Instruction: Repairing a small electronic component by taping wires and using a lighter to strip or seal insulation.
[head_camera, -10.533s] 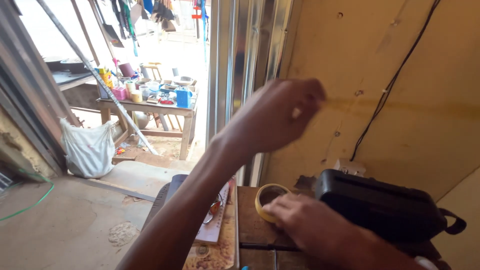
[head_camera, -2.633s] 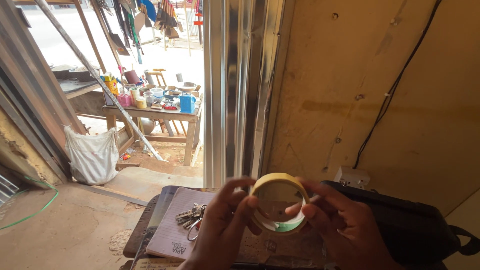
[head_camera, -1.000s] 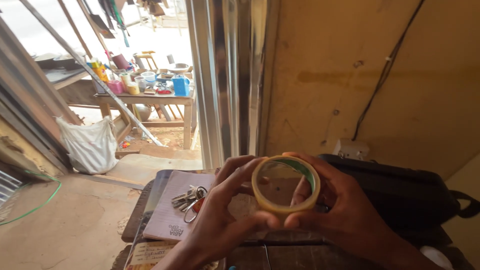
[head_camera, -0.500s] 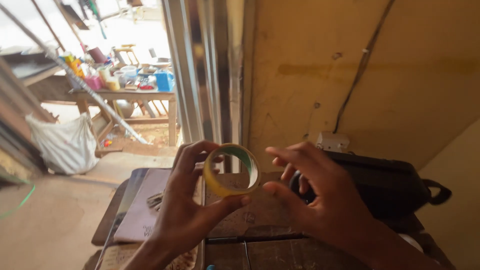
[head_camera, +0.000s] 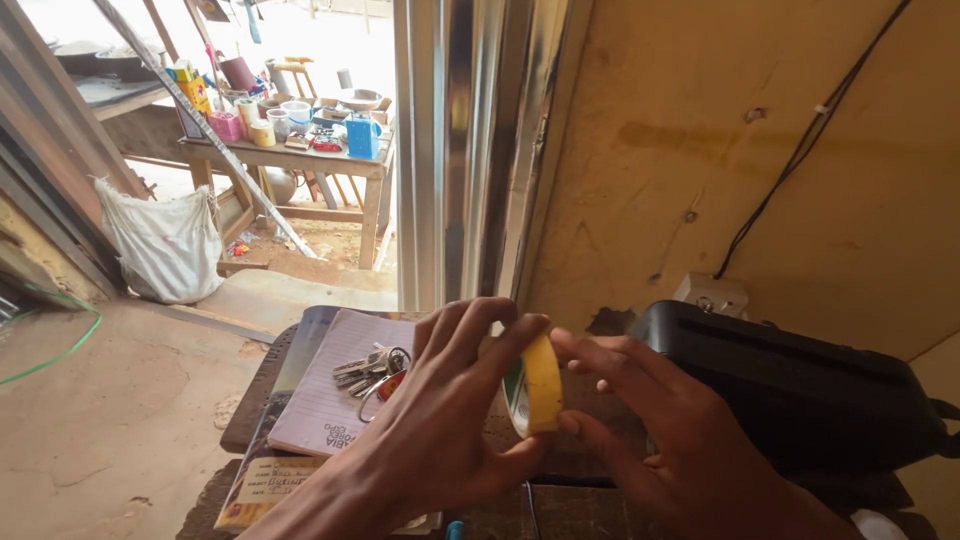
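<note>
A black bag (head_camera: 800, 395) lies along the wooden table's (head_camera: 250, 405) right edge beside a notebook (head_camera: 335, 395) carrying a bunch of keys (head_camera: 370, 368). Above the table's middle, the left hand (head_camera: 440, 430) pinches a yellow tape roll (head_camera: 535, 385), seen edge-on, between thumb and fingers, while the right hand (head_camera: 660, 430), fingers spread, touches its outer band.

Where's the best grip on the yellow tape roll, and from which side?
Pinch the tape roll across its outer rim, as the left hand does now: thumb under the bottom edge, fingers over the top, coming from the left. It stands edge-on to the camera, so the narrow curved band is the part exposed; the right hand touches its other side.
</note>
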